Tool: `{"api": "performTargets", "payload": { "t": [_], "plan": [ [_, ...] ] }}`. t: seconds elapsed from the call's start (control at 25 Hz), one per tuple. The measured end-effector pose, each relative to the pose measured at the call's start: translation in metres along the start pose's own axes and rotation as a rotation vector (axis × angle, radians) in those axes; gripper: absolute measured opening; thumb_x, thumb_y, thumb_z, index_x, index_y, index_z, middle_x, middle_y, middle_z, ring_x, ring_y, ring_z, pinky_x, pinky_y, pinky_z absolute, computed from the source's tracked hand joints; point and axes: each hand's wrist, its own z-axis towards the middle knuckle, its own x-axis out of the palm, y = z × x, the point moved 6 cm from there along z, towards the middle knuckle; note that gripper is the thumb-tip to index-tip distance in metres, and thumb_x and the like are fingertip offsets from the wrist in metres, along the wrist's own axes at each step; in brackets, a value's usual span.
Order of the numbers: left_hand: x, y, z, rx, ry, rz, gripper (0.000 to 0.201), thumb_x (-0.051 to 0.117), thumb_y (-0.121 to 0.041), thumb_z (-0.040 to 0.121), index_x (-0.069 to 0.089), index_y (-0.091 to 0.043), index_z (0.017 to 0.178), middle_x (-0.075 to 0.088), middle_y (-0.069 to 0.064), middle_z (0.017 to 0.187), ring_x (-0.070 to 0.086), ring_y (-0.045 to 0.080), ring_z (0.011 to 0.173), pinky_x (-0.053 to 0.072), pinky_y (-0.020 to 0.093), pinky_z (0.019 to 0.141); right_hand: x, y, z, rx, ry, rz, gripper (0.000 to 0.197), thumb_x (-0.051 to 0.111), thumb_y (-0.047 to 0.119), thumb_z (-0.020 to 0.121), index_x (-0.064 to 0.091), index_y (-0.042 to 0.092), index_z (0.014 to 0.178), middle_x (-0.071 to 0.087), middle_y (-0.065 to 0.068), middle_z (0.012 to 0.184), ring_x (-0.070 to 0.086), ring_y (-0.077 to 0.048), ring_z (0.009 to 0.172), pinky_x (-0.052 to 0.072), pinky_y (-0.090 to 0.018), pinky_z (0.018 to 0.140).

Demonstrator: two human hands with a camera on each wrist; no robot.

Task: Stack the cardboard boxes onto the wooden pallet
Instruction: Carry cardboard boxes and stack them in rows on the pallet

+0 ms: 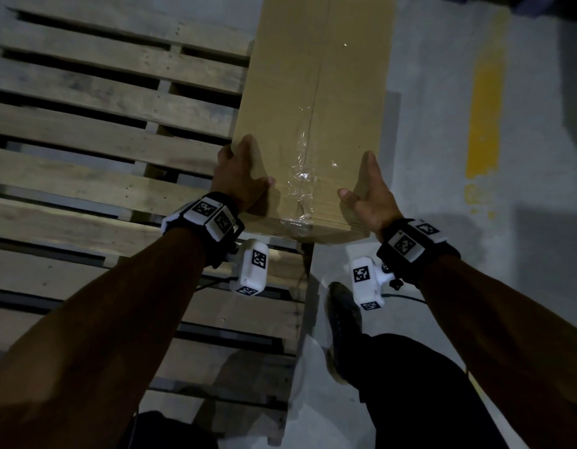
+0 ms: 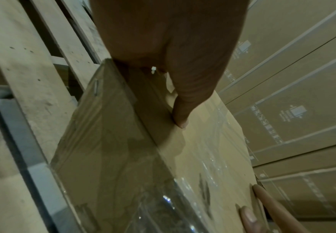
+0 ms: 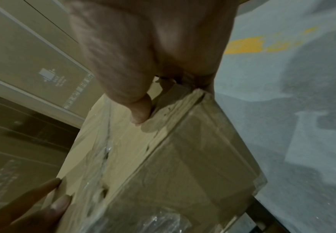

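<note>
Both hands are on the near end of one long box (image 1: 316,102), and its long axis runs straight away from me, near to far. My left hand (image 1: 240,176) clamps the near left corner, thumb lying on the taped top face and the fingers wrapped down over the left side; in the left wrist view the thumb presses flat on the top just inside the edge. My right hand (image 1: 366,197) mirrors it at the near right corner, thumb on top, fingers going down the right side where I cannot see their tips. The box sits along the right edge of the pallet (image 1: 102,157), its left side over the slats and its right side over the grey floor (image 1: 436,157), so I judge it overhangs. Whether its underside rests on the wood or is carried, I cannot tell. Since the pallet lies to my left, the next move, as I judge it, is a shift leftward, both hands equally near and sharing the load. More boxes (image 2: 294,94) stand stacked at the far end.
</note>
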Motion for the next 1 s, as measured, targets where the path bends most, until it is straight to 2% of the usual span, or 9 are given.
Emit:
{"api": "performTargets", "payload": {
  "t": [0.2,0.28,0.4,0.48,0.56,0.64,0.88,0.92,1.0],
  "plan": [
    [0.002,0.002,0.003,0.000,-0.006,0.027,0.089,0.072,-0.030,0.088,0.015,-0.024,0.156,0.018,0.019,0.156,0.033,0.045,0.138,0.036,0.056,0.112,0.001,-0.004,0.005,0.005,-0.010,-0.021,0.088,0.063,0.021,0.098,0.001,0.030,0.160,0.015,0.003,0.166,0.018,-0.020,0.151,0.018,-0.024,0.112],
    [0.003,0.001,0.004,-0.004,0.008,0.065,0.090,0.071,-0.033,0.089,0.013,-0.024,0.157,0.016,0.019,0.157,0.032,0.045,0.138,0.035,0.056,0.113,0.000,-0.005,0.006,0.017,-0.013,-0.041,0.089,0.063,0.022,0.098,0.001,0.031,0.160,0.017,0.002,0.166,0.020,-0.022,0.150,0.020,-0.027,0.113],
    [-0.003,-0.003,-0.009,-0.004,0.062,0.237,0.084,0.067,-0.038,0.090,0.015,-0.026,0.155,0.013,0.016,0.158,0.028,0.044,0.140,0.032,0.055,0.114,-0.003,0.001,0.003,0.032,0.033,-0.143,0.087,0.063,0.029,0.097,0.003,0.030,0.160,0.020,-0.002,0.165,0.025,-0.025,0.149,0.024,-0.032,0.116],
    [-0.016,-0.011,-0.035,0.028,0.098,0.432,0.076,0.063,-0.037,0.092,0.021,-0.025,0.154,0.011,0.013,0.161,0.023,0.040,0.143,0.028,0.052,0.116,-0.007,0.014,-0.009,0.038,0.067,-0.289,0.083,0.063,0.030,0.097,0.010,0.028,0.160,0.027,-0.007,0.161,0.037,-0.029,0.142,0.033,-0.033,0.113],
    [-0.037,-0.021,-0.073,0.080,0.076,0.572,0.066,0.057,-0.034,0.096,0.026,-0.022,0.153,0.011,0.011,0.163,0.020,0.035,0.146,0.024,0.049,0.116,-0.013,0.034,-0.038,0.051,0.075,-0.420,0.076,0.061,0.026,0.097,0.017,0.024,0.159,0.029,-0.010,0.159,0.042,-0.032,0.138,0.037,-0.035,0.110],
    [-0.065,-0.031,-0.127,0.153,0.039,0.636,0.058,0.054,-0.032,0.097,0.034,-0.017,0.148,0.022,0.012,0.160,0.025,0.035,0.143,0.026,0.048,0.114,-0.013,0.061,-0.089,0.032,0.107,-0.519,0.067,0.057,0.026,0.098,0.026,0.018,0.156,0.031,-0.013,0.158,0.040,-0.034,0.139,0.035,-0.037,0.113],
    [-0.151,-0.032,-0.291,0.318,-0.138,0.586,0.045,0.058,-0.024,0.090,0.056,-0.005,0.131,0.051,0.019,0.140,0.044,0.038,0.131,0.034,0.050,0.105,-0.001,0.136,-0.254,-0.054,0.096,-0.603,0.055,0.051,0.030,0.100,0.038,0.014,0.150,0.043,-0.019,0.148,0.045,-0.038,0.134,0.040,-0.043,0.110],
    [-0.169,-0.030,-0.318,0.325,-0.173,0.577,0.046,0.058,-0.024,0.090,0.056,-0.004,0.131,0.051,0.019,0.141,0.043,0.038,0.132,0.033,0.050,0.106,0.000,0.149,-0.284,-0.067,0.068,-0.602,0.053,0.051,0.030,0.100,0.040,0.015,0.149,0.045,-0.018,0.147,0.046,-0.038,0.132,0.041,-0.043,0.109],
    [-0.197,-0.028,-0.367,0.285,-0.131,0.618,0.049,0.052,-0.029,0.095,0.048,-0.009,0.140,0.040,0.015,0.151,0.033,0.035,0.140,0.027,0.047,0.112,0.004,0.170,-0.339,-0.090,0.026,-0.599,0.052,0.051,0.032,0.100,0.042,0.016,0.148,0.048,-0.017,0.146,0.047,-0.039,0.130,0.042,-0.044,0.107]
  ]
}}
